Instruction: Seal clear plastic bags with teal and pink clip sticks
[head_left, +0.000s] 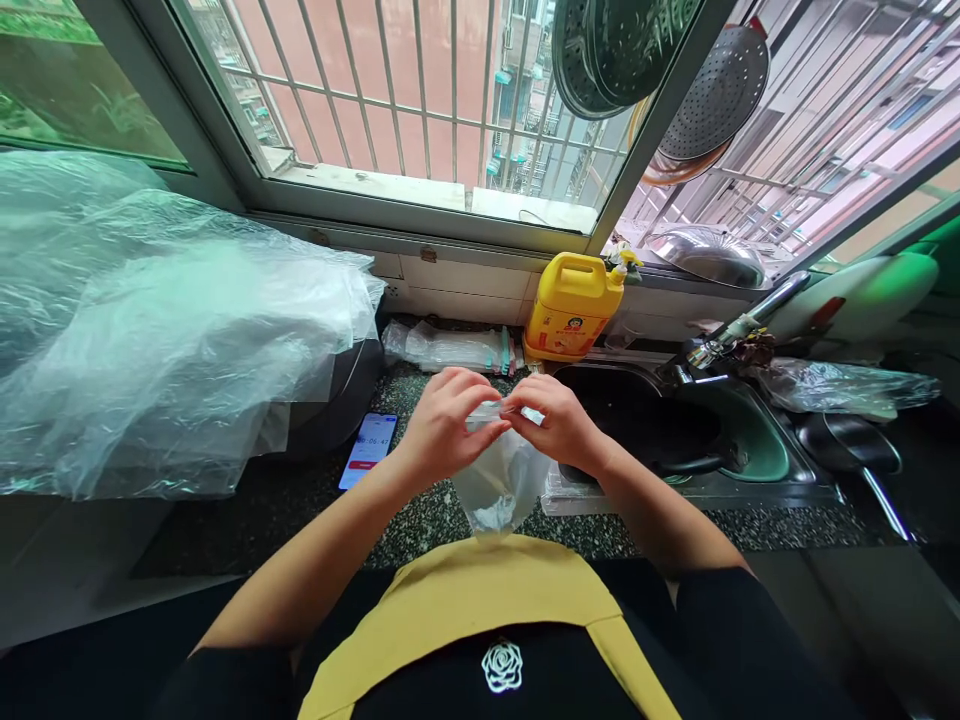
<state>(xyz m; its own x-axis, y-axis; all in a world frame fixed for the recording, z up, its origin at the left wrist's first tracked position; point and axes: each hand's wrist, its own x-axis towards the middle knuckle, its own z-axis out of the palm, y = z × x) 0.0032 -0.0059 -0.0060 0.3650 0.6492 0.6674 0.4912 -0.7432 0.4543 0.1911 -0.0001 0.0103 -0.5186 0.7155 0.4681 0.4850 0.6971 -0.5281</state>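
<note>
A clear plastic bag hangs in front of me over the edge of the speckled counter, its top edge between my fingers. My left hand pinches that edge between thumb and fingertips. Close beside it, my right hand is closed on the same edge, the fingertips of both hands nearly touching. Something pale and shiny shows low in the bag, too unclear to name. Just behind the hands lies a stack of flat clear plastic bags.
A yellow detergent jug stands behind my right hand. Right of it is the sink with a black pan and a faucet. A phone lies at left, near a big plastic-covered heap. A barred window runs behind.
</note>
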